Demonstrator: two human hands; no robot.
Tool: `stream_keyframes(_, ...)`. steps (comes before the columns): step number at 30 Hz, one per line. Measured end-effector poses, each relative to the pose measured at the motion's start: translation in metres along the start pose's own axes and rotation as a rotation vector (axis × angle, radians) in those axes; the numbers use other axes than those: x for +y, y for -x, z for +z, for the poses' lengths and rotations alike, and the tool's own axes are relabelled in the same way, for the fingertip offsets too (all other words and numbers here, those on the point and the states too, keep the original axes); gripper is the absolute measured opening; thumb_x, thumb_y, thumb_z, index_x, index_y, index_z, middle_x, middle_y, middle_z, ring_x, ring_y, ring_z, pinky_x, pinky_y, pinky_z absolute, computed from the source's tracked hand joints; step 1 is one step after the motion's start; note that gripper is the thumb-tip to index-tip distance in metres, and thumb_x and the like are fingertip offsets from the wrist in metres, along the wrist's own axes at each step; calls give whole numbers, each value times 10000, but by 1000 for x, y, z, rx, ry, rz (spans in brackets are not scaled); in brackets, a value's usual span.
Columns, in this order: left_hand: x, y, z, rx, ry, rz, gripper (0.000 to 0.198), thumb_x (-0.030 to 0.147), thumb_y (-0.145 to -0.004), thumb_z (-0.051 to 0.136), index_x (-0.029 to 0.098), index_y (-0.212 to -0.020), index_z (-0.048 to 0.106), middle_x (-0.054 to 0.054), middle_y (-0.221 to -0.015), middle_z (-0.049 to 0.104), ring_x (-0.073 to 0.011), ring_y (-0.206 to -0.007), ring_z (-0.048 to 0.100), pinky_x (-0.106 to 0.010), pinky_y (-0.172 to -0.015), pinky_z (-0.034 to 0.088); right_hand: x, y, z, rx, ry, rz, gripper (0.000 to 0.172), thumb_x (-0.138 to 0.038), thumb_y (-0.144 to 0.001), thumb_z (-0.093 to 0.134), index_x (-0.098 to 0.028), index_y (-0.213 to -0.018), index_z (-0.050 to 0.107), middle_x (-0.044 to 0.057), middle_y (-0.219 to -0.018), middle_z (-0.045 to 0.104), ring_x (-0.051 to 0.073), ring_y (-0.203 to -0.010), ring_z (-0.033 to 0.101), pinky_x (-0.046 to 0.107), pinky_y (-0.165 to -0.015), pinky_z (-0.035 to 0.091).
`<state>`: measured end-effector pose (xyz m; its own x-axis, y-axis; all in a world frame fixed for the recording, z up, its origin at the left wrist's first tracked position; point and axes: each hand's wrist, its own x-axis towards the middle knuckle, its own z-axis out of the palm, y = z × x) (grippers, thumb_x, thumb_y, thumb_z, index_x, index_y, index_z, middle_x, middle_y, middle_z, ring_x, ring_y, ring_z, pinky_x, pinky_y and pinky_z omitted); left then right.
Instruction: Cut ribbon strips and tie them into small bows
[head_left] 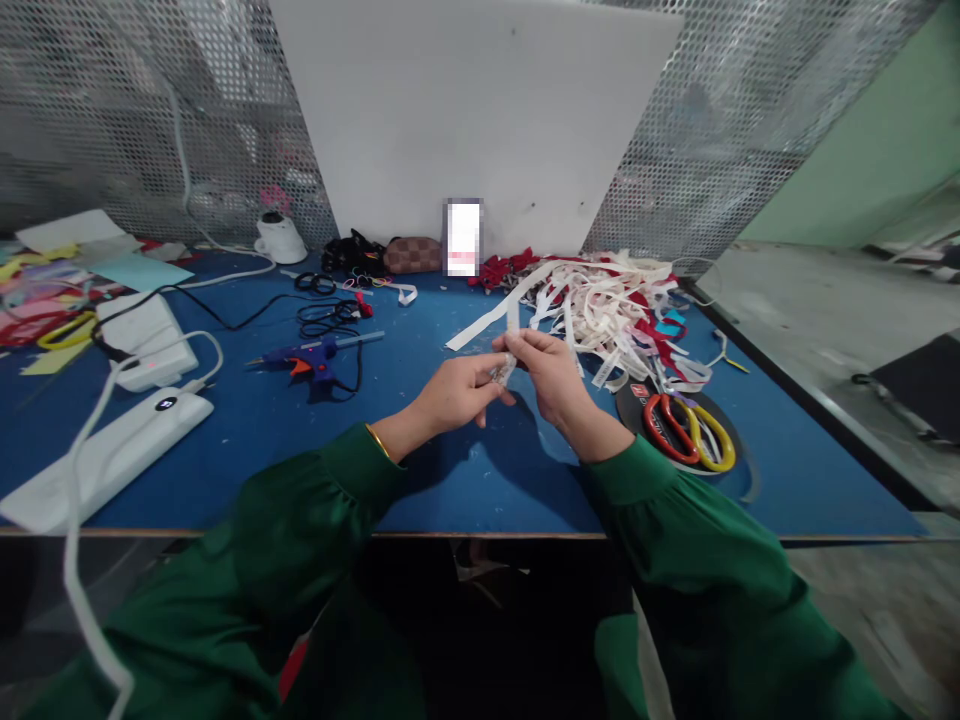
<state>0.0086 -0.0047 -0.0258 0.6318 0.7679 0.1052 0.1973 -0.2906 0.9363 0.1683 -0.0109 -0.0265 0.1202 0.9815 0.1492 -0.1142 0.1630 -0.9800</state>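
Across the blue bench (427,490), pale ribbons (607,305) heap toward the far right corner, while behind the front edge's middle left hand (454,392) and right hand (553,378) pinch a whitish strip (505,369), apparently a shaping step whose next move calls for steady grip.

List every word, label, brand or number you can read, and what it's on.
No text reads clearly.
Long white device: light characters on its small black display, too small to read.
Black round disc at right: pale lettering and a red mark, too blurred to read.
Upright screen at the back: pixelated, unreadable.
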Motion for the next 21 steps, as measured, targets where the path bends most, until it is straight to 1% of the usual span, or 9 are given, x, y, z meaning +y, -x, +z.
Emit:
stream_keyframes(3, 1, -2, -2, 6, 65, -11, 496, 198, -863, 586, 131, -1354, 577, -80, -850, 777, -83, -380, 571, -197, -448, 468, -2, 1, 1, 77, 92, -155, 194, -383, -827, 651, -212, -848, 740, 18, -795, 676, 166, -788, 593, 321, -781, 457)
stream_keyframes(7, 1, -4, -4, 44, 172, -42, 549, 179, -847, 594, 144, -1393, 547, -71, -843, 774, -76, -379, 565, -197, -451, 476, -9, 8, 0, 120, 362, -396, 169, -300, -880, 591, -254, -1001, 699, 18, -831, 689, 199, -846, 611, 369, -854, 445)
stream_keyframes(8, 0, -5, -4, 57, 185, -42, 554, 171, -844, 594, 146, -1395, 547, -72, -844, 773, -75, -382, 566, -197, -453, 476, -10, 10, -1, 142, 421, -443, 158, -287, -886, 587, -258, -1012, 679, 19, -833, 691, 205, -854, 613, 378, -863, 439)
stream_keyframes(10, 0, -5, -4, 89, 203, -41, 556, 158, -834, 598, 141, -1388, 555, -78, -848, 771, -75, -390, 566, -197, -445, 467, -12, 12, -1, 165, 512, -513, 77, -278, -886, 600, -259, -944, 646, 14, -813, 681, 203, -826, 604, 382, -853, 429)
stream_keyframes(11, 0, -5, -4, 103, 210, -38, 552, 158, -828, 604, 134, -1378, 562, -82, -851, 769, -75, -392, 563, -197, -439, 460, -11, 12, -2, 158, 548, -535, 27, -280, -879, 616, -258, -879, 632, 8, -794, 670, 199, -801, 593, 380, -838, 424)
stream_keyframes(13, -1, -6, -4, 124, 222, -23, 535, 176, -821, 624, 118, -1350, 579, -81, -854, 763, -75, -395, 558, -199, -429, 452, -10, 11, -2, 100, 618, -559, 110, -288, -857, 657, -254, -765, 607, -2, -758, 649, 195, -775, 571, 378, -819, 409)
stream_keyframes(15, -1, -6, -4, 144, 222, 4, 515, 206, -820, 638, 117, -1325, 593, -69, -864, 754, -73, -399, 556, -198, -422, 447, -7, 9, 0, 25, 681, -565, 170, -295, -837, 691, -250, -699, 603, -3, -731, 634, 200, -773, 559, 376, -805, 393)
stream_keyframes(17, -1, -6, -4, 150, 186, 25, 474, 207, -822, 628, 125, -1289, 615, -51, -862, 743, -73, -405, 562, -197, -422, 448, -4, 9, 1, -10, 730, -559, 173, -292, -822, 716, -249, -688, 615, -2, -708, 629, 203, -759, 556, 377, -799, 378)
stream_keyframes(21, 0, -5, -3, 145, 79, 14, 323, 153, -821, 578, 106, -1125, 676, -15, -721, 693, -87, -409, 576, -201, -446, 458, -1, 10, 2, 35, 790, -542, 110, -283, -816, 728, -252, -776, 631, -17, -690, 645, 193, -720, 566, 381, -820, 366)
